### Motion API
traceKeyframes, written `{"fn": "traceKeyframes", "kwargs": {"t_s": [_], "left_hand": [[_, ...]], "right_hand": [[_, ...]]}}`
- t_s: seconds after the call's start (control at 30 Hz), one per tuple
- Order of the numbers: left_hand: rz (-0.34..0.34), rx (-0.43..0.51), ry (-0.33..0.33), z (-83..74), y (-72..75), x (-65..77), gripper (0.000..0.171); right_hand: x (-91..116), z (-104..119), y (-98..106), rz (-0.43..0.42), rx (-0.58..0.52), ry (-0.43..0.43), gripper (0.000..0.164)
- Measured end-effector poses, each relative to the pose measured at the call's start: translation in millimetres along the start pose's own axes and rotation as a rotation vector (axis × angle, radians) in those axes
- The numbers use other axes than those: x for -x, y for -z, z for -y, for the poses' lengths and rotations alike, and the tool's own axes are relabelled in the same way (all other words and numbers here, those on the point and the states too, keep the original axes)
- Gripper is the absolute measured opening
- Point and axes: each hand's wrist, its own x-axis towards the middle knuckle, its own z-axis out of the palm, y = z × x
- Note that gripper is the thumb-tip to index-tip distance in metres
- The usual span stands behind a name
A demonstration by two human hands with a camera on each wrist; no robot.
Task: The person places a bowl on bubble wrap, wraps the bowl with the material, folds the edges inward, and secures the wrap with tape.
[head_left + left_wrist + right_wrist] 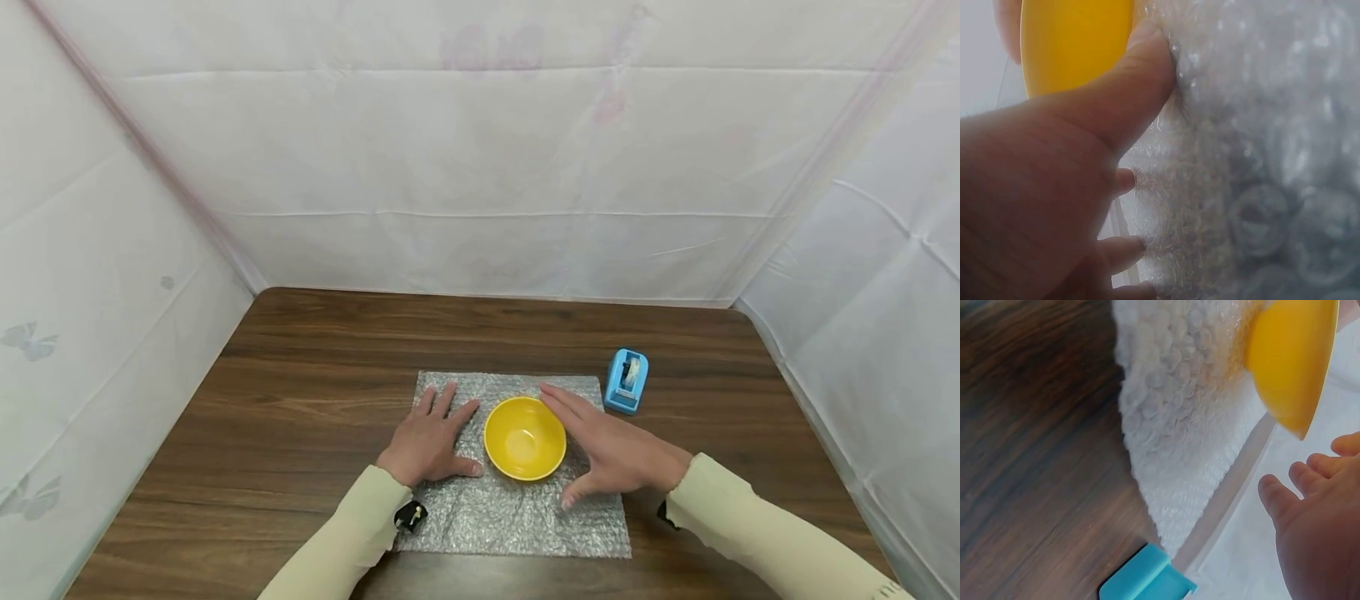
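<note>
A yellow bowl (525, 439) stands upright on a sheet of bubble wrap (517, 525) spread over the table. To the bowl's left, my left hand (427, 442) lies on the wrap with its fingers spread. In the left wrist view its thumb (1141, 69) presses on the wrap beside the bowl (1075, 47). My right hand (611, 446) is at the bowl's right side, fingers extended and thumb apart, holding nothing. The right wrist view has these fingers (1279, 494) raised above the wrap (1172, 425), with a gap to the bowl (1291, 362).
A blue tape dispenser (626, 382) with a roll of tape stands by the wrap's far right corner. The brown wooden table (315, 375) reaches back to white sheet walls (480, 167) on three sides.
</note>
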Motion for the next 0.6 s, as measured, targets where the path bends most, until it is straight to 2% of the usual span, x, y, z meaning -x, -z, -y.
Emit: {"fn": "traceKeyframes", "kwargs": {"t_s": [0.6], "left_hand": [[-0.005,-0.014,-0.001,-0.2,-1.4,-0.7,0.098]], "right_hand": [[22,-10,0,-0.027,0.038,0.011,0.133]]}}
